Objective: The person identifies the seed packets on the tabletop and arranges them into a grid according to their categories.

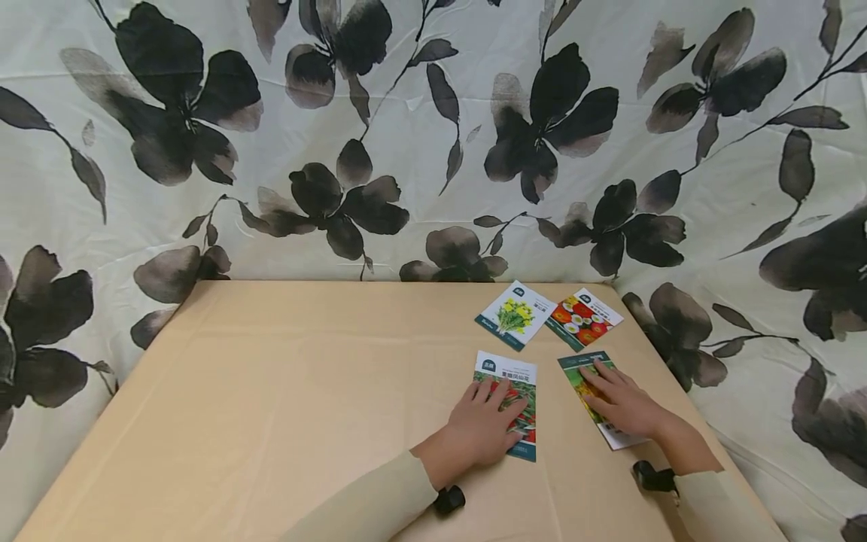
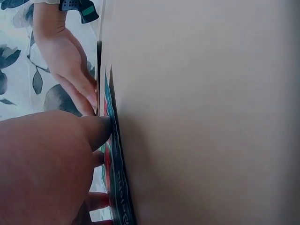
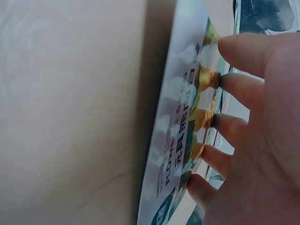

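Observation:
My left hand (image 1: 479, 427) lies on a seed packet (image 1: 506, 368) with red flowers and a dark teal lower band, its fingers spread and the fingertips resting on the front. In the left wrist view the thumb touches the packet's edge (image 2: 117, 159). To the right, my right hand (image 1: 626, 405) rests on another seed packet (image 1: 574, 376), which is slanted and has its white end toward me. Seen from the right wrist, that packet (image 3: 199, 112) shows yellow flowers, with spread fingertips touching its printed face. The palms hide part of both packets.
Behind the hands lie a seed packet with yellow flowers (image 1: 515, 315) and one with red and white flowers (image 1: 584, 319), corners close together. They are near the back right of the tan table (image 1: 271, 399). A floral cloth (image 1: 433, 135) hangs behind and falls beside the table.

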Motion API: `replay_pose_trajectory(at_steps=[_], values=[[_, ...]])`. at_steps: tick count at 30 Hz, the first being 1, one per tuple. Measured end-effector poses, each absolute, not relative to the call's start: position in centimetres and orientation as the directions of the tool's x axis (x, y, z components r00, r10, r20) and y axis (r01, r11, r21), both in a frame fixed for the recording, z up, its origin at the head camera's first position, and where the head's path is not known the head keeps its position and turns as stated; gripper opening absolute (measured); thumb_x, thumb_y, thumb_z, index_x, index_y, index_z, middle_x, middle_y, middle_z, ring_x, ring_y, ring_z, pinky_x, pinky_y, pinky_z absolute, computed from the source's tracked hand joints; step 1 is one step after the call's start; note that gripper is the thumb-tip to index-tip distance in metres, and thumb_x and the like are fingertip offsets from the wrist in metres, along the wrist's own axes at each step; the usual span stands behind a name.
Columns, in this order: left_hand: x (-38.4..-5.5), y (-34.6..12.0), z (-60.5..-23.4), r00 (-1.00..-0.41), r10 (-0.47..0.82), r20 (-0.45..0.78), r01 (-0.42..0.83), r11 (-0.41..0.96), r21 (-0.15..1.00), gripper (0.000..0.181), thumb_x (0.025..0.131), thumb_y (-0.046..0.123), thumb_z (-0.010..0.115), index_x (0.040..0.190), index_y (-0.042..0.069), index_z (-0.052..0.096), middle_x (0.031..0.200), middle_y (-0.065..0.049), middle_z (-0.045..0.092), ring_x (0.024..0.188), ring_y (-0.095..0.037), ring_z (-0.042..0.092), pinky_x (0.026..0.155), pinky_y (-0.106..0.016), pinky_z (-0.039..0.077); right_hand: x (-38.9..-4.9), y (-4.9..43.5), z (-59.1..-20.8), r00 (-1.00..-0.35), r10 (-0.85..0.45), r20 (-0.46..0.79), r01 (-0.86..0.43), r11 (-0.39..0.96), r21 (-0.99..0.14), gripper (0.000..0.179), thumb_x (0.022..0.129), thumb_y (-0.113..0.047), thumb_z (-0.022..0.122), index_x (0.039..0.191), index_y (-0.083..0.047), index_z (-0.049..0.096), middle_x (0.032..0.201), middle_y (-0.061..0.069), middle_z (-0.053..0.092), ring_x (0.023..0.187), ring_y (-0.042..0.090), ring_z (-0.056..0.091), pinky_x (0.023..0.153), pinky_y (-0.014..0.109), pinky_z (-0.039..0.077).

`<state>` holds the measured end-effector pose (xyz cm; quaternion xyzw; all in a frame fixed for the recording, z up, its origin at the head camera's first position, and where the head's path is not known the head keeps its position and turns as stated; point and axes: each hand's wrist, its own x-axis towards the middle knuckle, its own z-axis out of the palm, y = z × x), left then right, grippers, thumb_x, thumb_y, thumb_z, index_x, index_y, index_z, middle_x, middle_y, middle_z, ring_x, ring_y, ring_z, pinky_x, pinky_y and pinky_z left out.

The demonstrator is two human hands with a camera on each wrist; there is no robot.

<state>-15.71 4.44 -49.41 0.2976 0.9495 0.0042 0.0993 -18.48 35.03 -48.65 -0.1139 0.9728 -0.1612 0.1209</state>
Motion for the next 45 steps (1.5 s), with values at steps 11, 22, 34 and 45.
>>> replay_pose_trajectory(at_steps=[11, 22, 34, 45], values=[[-15.7, 0.9, -50.1, -0.809, 0.560, -0.180, 0.555, 0.828, 0.083, 0.062, 0.104, 0.062, 0.039, 0.161, 0.046, 0.022, 0.173, 0.003, 0.018, 0.160, -0.028, 0.018, 0.128, -0.047, 0.021, -18.4, 35.1, -48.6, -0.942, -0.271, -0.198, -0.182, 0.908, -0.378, 0.067, 0.103, -0.044, 0.056, 0.159, -0.012, 0.037, 0.166, 0.030, 0.019, 0.147, 0.063, 0.014, 0.107, 0.085, 0.018], [-14.8, -2.3, -49.6, -0.821, 0.553, -0.140, 0.544, 0.833, 0.097, 0.060, 0.104, 0.059, 0.044, 0.160, 0.042, 0.030, 0.171, -0.001, 0.024, 0.158, -0.031, 0.024, 0.127, -0.048, 0.025, -18.4, 35.1, -48.6, -0.943, -0.271, -0.193, -0.188, 0.913, -0.362, 0.068, 0.103, -0.046, 0.056, 0.159, -0.012, 0.038, 0.166, 0.030, 0.020, 0.144, 0.063, 0.019, 0.105, 0.084, 0.022], [-13.7, -6.2, -49.3, -0.831, 0.550, -0.084, 0.542, 0.835, 0.098, 0.059, 0.104, 0.055, 0.047, 0.159, 0.036, 0.038, 0.169, -0.006, 0.031, 0.154, -0.035, 0.032, 0.124, -0.052, 0.030, -18.3, 35.2, -49.0, -0.946, -0.265, -0.184, -0.188, 0.916, -0.356, 0.070, 0.102, -0.048, 0.057, 0.158, -0.012, 0.039, 0.166, 0.030, 0.021, 0.143, 0.063, 0.021, 0.104, 0.084, 0.024], [-13.3, -9.8, -49.4, -0.841, 0.537, -0.059, 0.517, 0.832, 0.200, 0.059, 0.103, 0.050, 0.053, 0.158, 0.030, 0.042, 0.167, -0.012, 0.032, 0.152, -0.041, 0.032, 0.123, -0.057, 0.029, -18.2, 35.0, -48.8, -0.949, -0.254, -0.186, -0.178, 0.920, -0.349, 0.070, 0.101, -0.049, 0.057, 0.158, -0.012, 0.039, 0.166, 0.029, 0.020, 0.144, 0.063, 0.021, 0.104, 0.085, 0.024]])
